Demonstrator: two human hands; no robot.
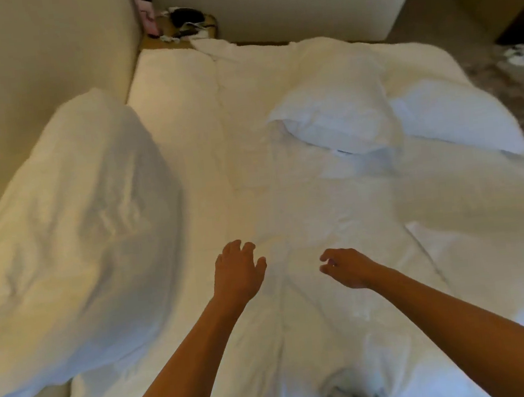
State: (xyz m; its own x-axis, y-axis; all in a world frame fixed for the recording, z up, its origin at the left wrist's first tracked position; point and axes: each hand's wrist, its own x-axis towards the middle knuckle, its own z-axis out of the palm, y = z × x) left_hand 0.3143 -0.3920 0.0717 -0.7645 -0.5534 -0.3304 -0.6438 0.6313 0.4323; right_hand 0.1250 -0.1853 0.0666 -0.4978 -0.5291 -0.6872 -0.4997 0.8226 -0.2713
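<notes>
A white sheet [287, 202] covers the bed below me, creased down the middle. My left hand [238, 273] hovers over the sheet with fingers spread and relaxed, holding nothing. A little to its right, my right hand [347, 267] reaches out with fingers loosely curled and nothing in them. A big bunched white duvet [75, 250] lies heaped along the bed's left side. Two white pillows sit at the right: one pillow [336, 119] toward the middle, the other pillow [453, 120] by the bed's right edge.
A wall [29, 54] runs close along the left of the bed. At the far left corner a small wooden nightstand [182, 35] carries cluttered items. Patterned floor [520, 80] with a white object on it lies beyond the bed's right edge.
</notes>
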